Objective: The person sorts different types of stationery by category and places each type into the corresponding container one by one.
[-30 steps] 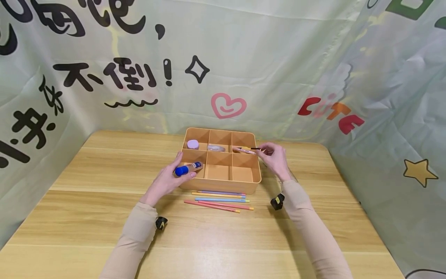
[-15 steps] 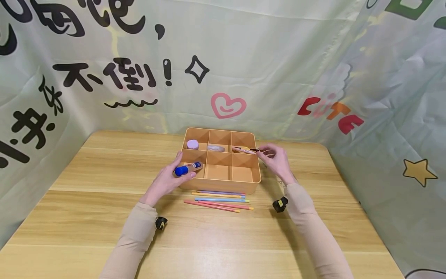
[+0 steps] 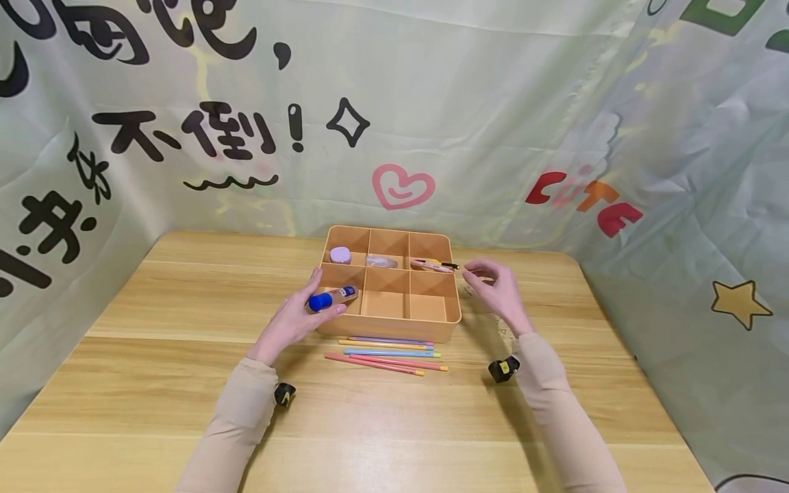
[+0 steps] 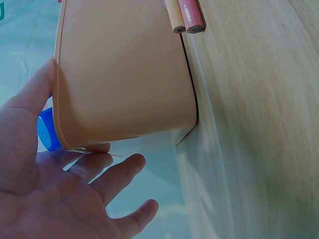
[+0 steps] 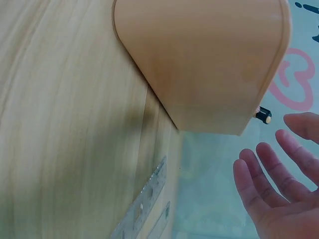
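A tan six-compartment organizer box [image 3: 388, 328] stands on the table. My left hand [image 3: 290, 324] rests on its front left corner, thumb on the front and relaxed fingers spread along the left side. A glue stick with a blue cap [image 3: 333, 299] leans in the front left compartment beside that hand. Pens [image 3: 435, 266] lie in the back right compartment, and one dark end [image 5: 263, 115] sticks out past the rim. Just right of that end, my right hand [image 3: 496, 291] hovers with loosely bent fingers, holding nothing. The back row also holds a lilac round-cornered item [image 3: 340, 255] and a translucent purple oval item [image 3: 381, 261].
Several coloured pencils [image 3: 388, 354] lie along the box's front wall. Clear rulers [image 5: 142, 204] lie on the table right of the box, partly under my right wrist. A printed cloth [image 3: 481, 123] hangs behind the wooden table [image 3: 382, 438].
My right hand has let go of the dark pen end and drawn back to the right, its fingers loosening. The pen stays over the rim. The left hand has not moved.
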